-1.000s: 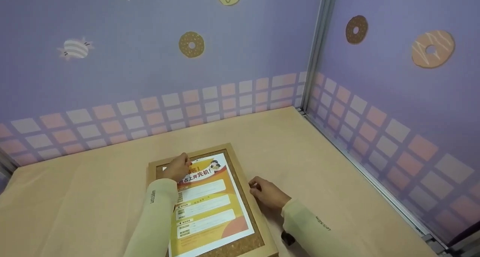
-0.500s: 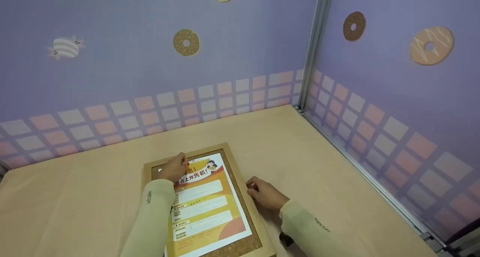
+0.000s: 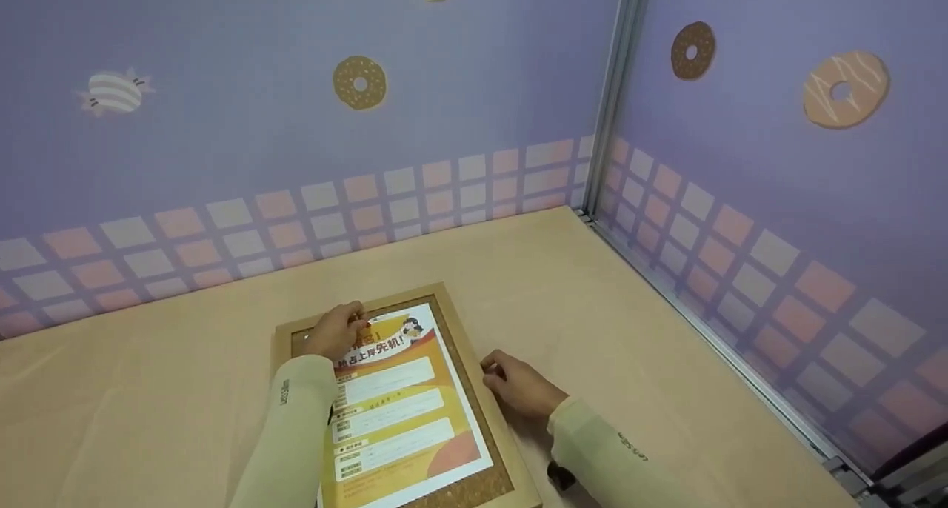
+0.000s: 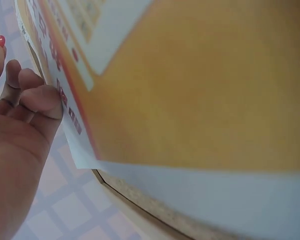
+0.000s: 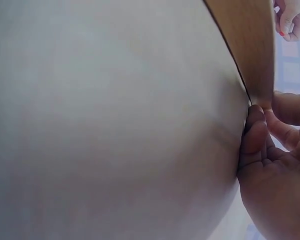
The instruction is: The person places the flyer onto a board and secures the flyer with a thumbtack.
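A wood-framed cork board (image 3: pixel 458 360) lies on the table with a yellow, orange and white poster (image 3: pixel 400 434) over its cork. Near the poster's top edge, my left hand (image 3: pixel 337 332) holds a small red ball-headed pin (image 4: pixel 0 41) at the thumb tip. The other left fingers are bent, and one touches the printed sheet in the left wrist view. My right hand (image 3: pixel 524 386) is at the frame's right side, fingers curled and gripping its edge. In the right wrist view its fingertips (image 5: pixel 255 135) meet the table beside the wooden rim. The pin's point is hidden.
The table (image 3: pixel 170 397) has a light beige cover. A purple wall (image 3: pixel 244 145) with pink and white squares stands behind, another to the right. A metal post (image 3: pixel 611 101) marks their corner, and a metal rail (image 3: pixel 703 330) follows the table's right edge.
The head view has shifted slightly, so the board and hands appear a little further left. Both hands keep nearly the same places against the board, the red pin still in the left.
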The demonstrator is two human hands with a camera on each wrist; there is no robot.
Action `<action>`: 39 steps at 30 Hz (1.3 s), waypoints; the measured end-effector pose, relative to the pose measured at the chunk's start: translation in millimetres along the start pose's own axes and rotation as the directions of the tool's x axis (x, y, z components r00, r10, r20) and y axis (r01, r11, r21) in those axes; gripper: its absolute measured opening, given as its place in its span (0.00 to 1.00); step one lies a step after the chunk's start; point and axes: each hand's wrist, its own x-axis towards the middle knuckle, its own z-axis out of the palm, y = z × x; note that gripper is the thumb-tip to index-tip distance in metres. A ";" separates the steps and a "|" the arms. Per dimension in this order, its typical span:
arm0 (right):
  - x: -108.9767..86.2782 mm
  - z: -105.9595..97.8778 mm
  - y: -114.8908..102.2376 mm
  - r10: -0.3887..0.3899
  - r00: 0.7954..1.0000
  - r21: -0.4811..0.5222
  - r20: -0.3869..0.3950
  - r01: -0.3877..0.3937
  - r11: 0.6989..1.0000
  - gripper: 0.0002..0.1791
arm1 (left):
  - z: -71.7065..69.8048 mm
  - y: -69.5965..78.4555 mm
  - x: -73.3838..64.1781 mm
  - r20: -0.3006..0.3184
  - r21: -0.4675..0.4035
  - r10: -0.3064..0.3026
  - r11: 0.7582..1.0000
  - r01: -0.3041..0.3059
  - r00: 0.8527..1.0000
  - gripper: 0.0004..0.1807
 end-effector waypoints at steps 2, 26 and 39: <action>0.1 0.3 0.1 0.005 1.000 0.007 -0.001 -0.005 1.000 0.14 | -0.6 0.4 0.1 -0.003 0.005 -0.001 1.000 0.001 1.000 0.06; -0.7 0.7 -0.4 0.013 1.000 0.010 -0.003 -0.013 1.000 0.14 | 0.5 -0.4 15.6 -0.005 0.073 -0.153 0.985 0.153 0.988 0.09; 0.2 2.0 0.9 0.029 1.000 0.006 -0.005 -0.029 1.000 0.14 | -1.9 5.3 18.2 0.049 0.151 -0.193 0.971 0.184 0.980 0.12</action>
